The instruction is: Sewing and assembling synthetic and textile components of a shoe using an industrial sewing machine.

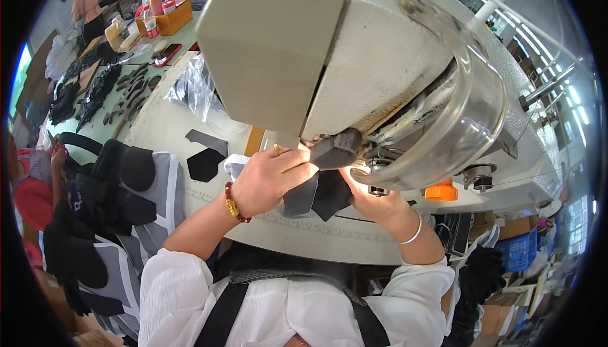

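My left hand, with a ring and a bead bracelet, grips a dark grey and black fabric piece and presses it up toward the sewing machine's needle area. From the other side my right hand, a silver bangle on its wrist, holds the same piece under the lit presser foot. A large cream sewing machine head with a clear plastic guard hangs over both hands and hides the fingertips.
Cut black pieces lie on the cream table left of my hands. A stack of black and grey pieces stands at the left. Further back are a crumpled plastic bag, an orange box of bottles, and another person at far left.
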A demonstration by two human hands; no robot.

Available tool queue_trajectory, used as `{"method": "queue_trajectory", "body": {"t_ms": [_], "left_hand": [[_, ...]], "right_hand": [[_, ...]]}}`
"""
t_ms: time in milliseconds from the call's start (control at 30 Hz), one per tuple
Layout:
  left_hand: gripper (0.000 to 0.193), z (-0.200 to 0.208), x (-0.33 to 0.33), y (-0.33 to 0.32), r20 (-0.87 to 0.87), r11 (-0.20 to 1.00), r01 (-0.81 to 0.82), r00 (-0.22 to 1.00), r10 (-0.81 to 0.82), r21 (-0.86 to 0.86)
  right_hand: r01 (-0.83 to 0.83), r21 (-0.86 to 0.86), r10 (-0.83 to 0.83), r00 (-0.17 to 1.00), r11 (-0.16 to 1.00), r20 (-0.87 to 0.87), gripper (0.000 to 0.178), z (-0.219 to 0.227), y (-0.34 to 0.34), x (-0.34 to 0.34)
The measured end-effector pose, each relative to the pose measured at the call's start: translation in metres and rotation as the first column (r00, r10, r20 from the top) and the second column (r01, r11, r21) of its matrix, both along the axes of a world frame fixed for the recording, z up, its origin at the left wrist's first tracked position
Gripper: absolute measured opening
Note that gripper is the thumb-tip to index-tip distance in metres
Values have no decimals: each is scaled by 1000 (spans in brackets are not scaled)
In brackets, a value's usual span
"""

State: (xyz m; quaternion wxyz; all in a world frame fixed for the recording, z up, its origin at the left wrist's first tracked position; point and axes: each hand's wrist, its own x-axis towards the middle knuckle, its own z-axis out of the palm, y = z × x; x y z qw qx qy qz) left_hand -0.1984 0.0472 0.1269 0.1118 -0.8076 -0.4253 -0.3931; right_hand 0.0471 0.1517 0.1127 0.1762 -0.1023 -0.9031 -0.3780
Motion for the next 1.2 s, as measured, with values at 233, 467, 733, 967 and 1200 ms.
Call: {"method": "queue_trajectory", "body": {"t_ms": [233,467,733,967,1200], "left_hand": [[35,-6,-9,-4,165,993,94,983,-82,-70],[25,-13,-13,-21,301,986,54,948,-99,155],[96,7,-75,-14,403,758,-641,730,552,122],[20,12,-125,16,-310,357,-934,341,888,-5],[70,10,-107,27,-671,499,-805,565,481,-320]], "right_hand": [[-212,-396,94,950,894,-297,39,-5,-2,-7],[-222,-478,67,945,850,-320,44,46,-26,-38],[-196,-517,37,953,834,-302,42,46,-32,-41],[-216,-509,35,939,833,-341,44,46,-34,-42],[-293,-462,84,903,837,-422,62,36,-31,-42]]}}
